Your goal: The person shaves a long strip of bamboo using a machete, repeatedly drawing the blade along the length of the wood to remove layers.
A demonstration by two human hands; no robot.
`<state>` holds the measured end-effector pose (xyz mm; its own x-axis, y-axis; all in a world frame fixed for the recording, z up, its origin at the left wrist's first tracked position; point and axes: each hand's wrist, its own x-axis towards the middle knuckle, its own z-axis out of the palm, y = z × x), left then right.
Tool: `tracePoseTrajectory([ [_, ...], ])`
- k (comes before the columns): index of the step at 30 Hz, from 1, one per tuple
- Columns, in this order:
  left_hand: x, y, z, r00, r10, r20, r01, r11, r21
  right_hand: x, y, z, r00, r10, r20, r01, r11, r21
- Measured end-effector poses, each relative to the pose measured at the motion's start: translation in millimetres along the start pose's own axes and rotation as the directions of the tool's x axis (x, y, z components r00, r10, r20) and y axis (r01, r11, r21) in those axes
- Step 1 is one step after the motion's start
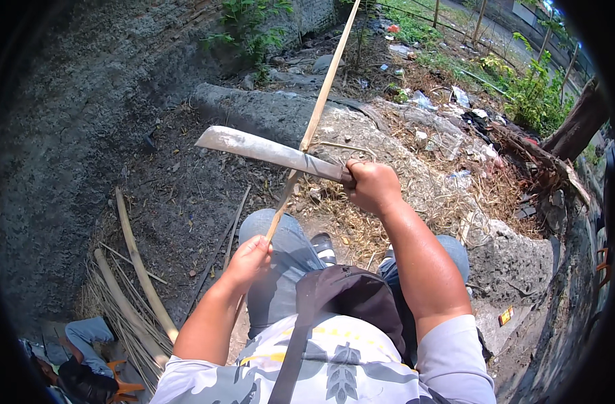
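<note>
My right hand (373, 185) is closed around the handle of a machete (260, 148), whose broad, worn blade points left. The blade lies across a long, pale strip that looks like split bamboo (326, 84), touching it about halfway along its visible length. Lower down, my left hand (249, 260) is closed on that same strip near my knee. From there the strip slants up and away to the top of the view, and its lower end passes behind my left forearm.
Two thick pale poles (140, 262) and a bundle of thin strips (122, 313) lie on the ground at left. A rough wall (58, 135) rises beyond them. Another seated person (85, 357) is at the lower left. Litter and dry grass (456, 135) cover the right bank, by a tree trunk (580, 124).
</note>
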<state>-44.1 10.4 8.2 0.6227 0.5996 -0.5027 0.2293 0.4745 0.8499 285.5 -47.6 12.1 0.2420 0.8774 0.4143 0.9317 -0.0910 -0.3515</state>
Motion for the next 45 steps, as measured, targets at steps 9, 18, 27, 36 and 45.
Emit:
tracePoseTrajectory([
  [9, -10, -14, -16, 0.989, 0.109, -0.096, -0.097, 0.988, 0.121, 11, -7, -12, 0.903, 0.397, 0.163, -0.414, 0.906, 0.087],
  [18, -15, -21, -25, 0.962, 0.217, -0.163, -0.155, 0.933, 0.324, 9, 64, -11, 0.776, 0.625, 0.085, -0.53, 0.572, 0.626],
  [27, -12, -20, -10, 0.929, 0.339, -0.152, -0.195, 0.793, 0.577, 4, 5, -29, 0.942, 0.317, 0.112, -0.316, 0.719, 0.619],
  [36, -16, -11, -5, 0.958, 0.224, -0.178, -0.154, 0.929, 0.338, -3, -11, -24, 0.985, -0.163, 0.046, 0.164, 0.986, -0.004],
  [45, -18, -19, -12, 0.954, 0.271, -0.131, -0.201, 0.898, 0.392, -3, -4, -21, 0.993, -0.081, 0.083, 0.082, 0.997, -0.006],
])
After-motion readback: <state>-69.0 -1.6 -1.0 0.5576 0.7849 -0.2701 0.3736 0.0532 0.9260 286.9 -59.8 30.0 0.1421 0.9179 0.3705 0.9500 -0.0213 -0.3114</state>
